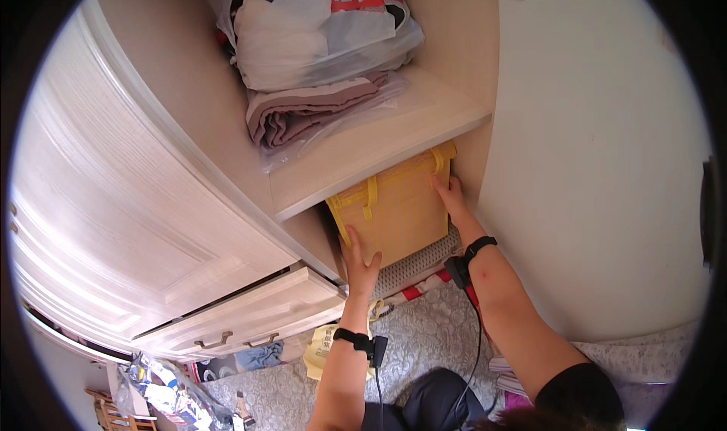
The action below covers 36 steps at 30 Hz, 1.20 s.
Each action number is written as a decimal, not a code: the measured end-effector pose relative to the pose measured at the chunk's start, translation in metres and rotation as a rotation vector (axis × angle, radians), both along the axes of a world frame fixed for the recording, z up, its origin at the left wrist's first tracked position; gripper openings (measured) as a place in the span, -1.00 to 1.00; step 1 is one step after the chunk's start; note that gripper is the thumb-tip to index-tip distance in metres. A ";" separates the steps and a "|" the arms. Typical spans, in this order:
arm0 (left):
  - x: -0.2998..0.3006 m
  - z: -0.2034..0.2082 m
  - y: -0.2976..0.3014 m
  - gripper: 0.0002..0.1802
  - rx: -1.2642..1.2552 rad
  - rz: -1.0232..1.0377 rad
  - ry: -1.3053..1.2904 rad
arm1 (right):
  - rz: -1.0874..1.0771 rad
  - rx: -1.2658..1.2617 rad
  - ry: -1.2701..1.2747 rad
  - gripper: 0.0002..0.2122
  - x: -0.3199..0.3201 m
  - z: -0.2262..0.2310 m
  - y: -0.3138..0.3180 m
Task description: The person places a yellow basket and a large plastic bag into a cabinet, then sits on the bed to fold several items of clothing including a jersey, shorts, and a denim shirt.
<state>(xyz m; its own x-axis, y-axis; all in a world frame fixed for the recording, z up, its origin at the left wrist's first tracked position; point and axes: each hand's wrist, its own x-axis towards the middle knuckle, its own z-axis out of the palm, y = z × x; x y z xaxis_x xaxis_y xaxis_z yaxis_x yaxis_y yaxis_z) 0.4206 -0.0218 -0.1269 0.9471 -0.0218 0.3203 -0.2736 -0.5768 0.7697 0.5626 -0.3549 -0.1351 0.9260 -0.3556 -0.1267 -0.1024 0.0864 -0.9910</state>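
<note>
A boxy tan storage bag [397,215] with yellow trim and two yellow handles is in the lower compartment of a pale wooden wardrobe. My left hand [360,264] holds its left side, fingers along the edge and thumb apart on the front. At the upper right side, my right hand [450,196] grips the bag, with its thumb on the front and some fingers hidden behind the edge. Beneath the bag shows a grey perforated surface [416,264].
Above the bag, a shelf [424,113] carries a folded mauve cloth [318,109] and a stuffed white plastic bag [318,41]. A white door [583,143] stands at right. Drawers [242,314] are at lower left. A yellow bag [322,350] lies on the patterned floor covering [416,329].
</note>
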 end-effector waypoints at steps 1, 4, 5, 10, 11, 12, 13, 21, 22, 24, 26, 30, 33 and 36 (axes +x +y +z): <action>-0.004 0.007 -0.001 0.31 -0.036 -0.004 0.012 | 0.057 0.019 0.007 -0.02 0.000 0.004 0.002; -0.015 0.013 0.003 0.29 -0.138 0.005 0.109 | 0.062 0.056 0.023 -0.20 -0.022 0.013 0.007; -0.016 0.006 0.008 0.26 -0.204 -0.006 0.131 | -0.013 -0.009 -0.053 -0.25 -0.027 0.021 0.014; 0.001 -0.049 0.008 0.19 -0.255 0.022 0.020 | -0.266 -0.535 -0.233 -0.36 -0.038 -0.025 0.040; 0.009 -0.048 -0.002 0.20 -0.273 0.004 0.019 | -0.280 -0.664 -0.222 -0.34 -0.048 -0.043 0.026; 0.022 -0.037 -0.013 0.22 -0.289 -0.027 0.038 | -0.292 -0.706 -0.211 -0.22 -0.044 -0.045 0.016; 0.027 -0.030 -0.008 0.24 -0.279 -0.040 0.094 | -0.280 -0.707 -0.203 -0.15 -0.051 -0.048 0.026; -0.040 -0.039 -0.041 0.32 -0.085 0.029 0.208 | 0.069 -0.904 -0.141 0.06 -0.178 -0.120 0.075; -0.051 -0.049 -0.033 0.30 -0.058 0.049 0.168 | 0.125 -0.804 -0.135 0.07 -0.188 -0.119 0.097; -0.059 -0.058 -0.042 0.24 -0.113 -0.046 0.033 | 0.094 -0.899 -0.152 -0.02 -0.194 -0.128 0.087; -0.078 -0.064 -0.029 0.12 -0.048 -0.101 -0.038 | 0.148 -0.985 -0.233 -0.13 -0.199 -0.131 0.090; -0.162 -0.058 -0.007 -0.20 -0.125 -0.108 0.388 | 0.378 -0.827 -0.053 -0.15 -0.263 -0.169 0.062; -0.246 -0.060 0.058 -0.27 -0.279 -0.135 0.468 | 0.554 -0.703 0.287 -0.14 -0.342 -0.199 0.029; -0.328 -0.070 0.167 -0.32 -0.505 -0.078 0.681 | 0.793 -0.681 0.435 -0.25 -0.407 -0.247 0.050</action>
